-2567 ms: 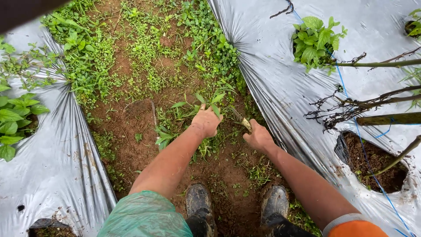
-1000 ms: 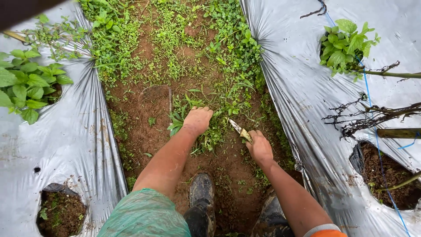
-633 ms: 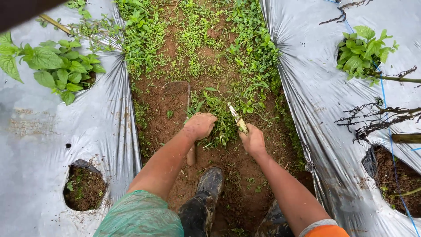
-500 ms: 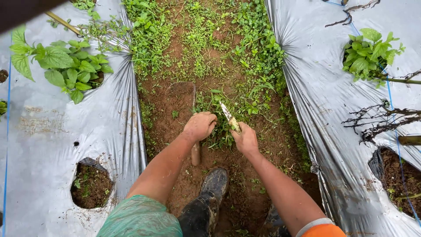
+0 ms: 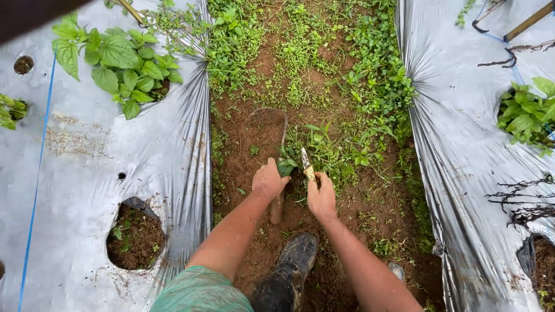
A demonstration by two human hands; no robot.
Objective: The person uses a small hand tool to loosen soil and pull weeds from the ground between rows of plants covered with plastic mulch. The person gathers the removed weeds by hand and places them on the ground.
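Two silver plastic sheets (image 5: 115, 173) flank a weedy dirt furrow (image 5: 254, 138); left hand (image 5: 269, 180) fingers clench a weed clump (image 5: 286, 166), right hand (image 5: 321, 196) fingers wrap a knife (image 5: 306, 170).

soil (image 5: 254, 144) reddish-brown | weeds (image 5: 324, 150) green | plastic sheeting (image 5: 87, 173) silver-grey | boot (image 5: 295, 260) dark, muddy

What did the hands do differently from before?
The left hand, which lay spread on the weeds, closed around a tuft of weeds. The right hand moved in beside it, and the knife now points up by the tuft. The right hand still grips the knife.
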